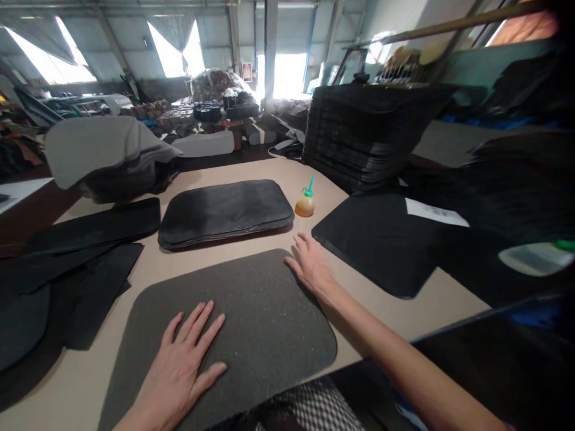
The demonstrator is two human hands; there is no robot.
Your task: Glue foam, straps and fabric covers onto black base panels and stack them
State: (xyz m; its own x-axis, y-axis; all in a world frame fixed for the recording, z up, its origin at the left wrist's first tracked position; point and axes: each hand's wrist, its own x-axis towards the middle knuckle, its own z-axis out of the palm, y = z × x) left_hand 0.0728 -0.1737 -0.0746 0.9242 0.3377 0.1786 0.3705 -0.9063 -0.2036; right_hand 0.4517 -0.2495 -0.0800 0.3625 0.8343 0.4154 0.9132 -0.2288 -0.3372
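Dark grey and matt, the broad round-cornered sheet (260, 323) lies flat at the near middle of the tan bench (117, 323); it looks light, fairly stiff, more grippy than slippery, and hard to break. Taking its centre as the clock's, the left hand (177, 353) rests at 8 o'clock, fingers spread flat and gripping nothing; the right hand (312, 263) is at the 1 o'clock corner, fingers loosely extended, unclenched, thumb at the rim, which seems the better place to pinch. Around it, left to right: loose flat black cut pieces (96, 230) at 10; a limp pile of pale grey sheets (94, 146) at 11; a low stack of black round-cornered sheets (224, 206) at 12, limiting room beyond the far edge; a small translucent squeeze bottle with amber liquid and teal nozzle (305, 205) at 1, just past the right hand, easily knocked; a tall black stack (359, 131) farther out, between 1 and 2; and a flat black sheet (372, 245) at 2, near white paper (435, 212).
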